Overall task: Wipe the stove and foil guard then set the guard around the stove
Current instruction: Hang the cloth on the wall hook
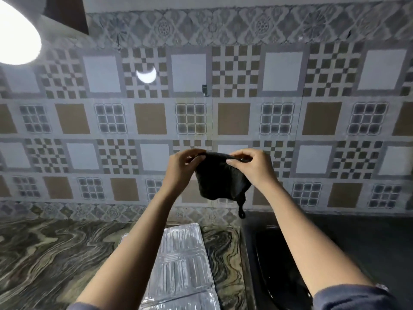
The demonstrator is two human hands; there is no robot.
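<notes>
The folded foil guard is lying flat on the marbled countertop, near and centre, just left of the black stove, not yet standing around it. Above both, toward the far patterned tile wall, the left hand and right hand are each pinching the top edge of a black cloth with curled fingers, letting it hang open, probably spreading it ready for wiping.
</notes>
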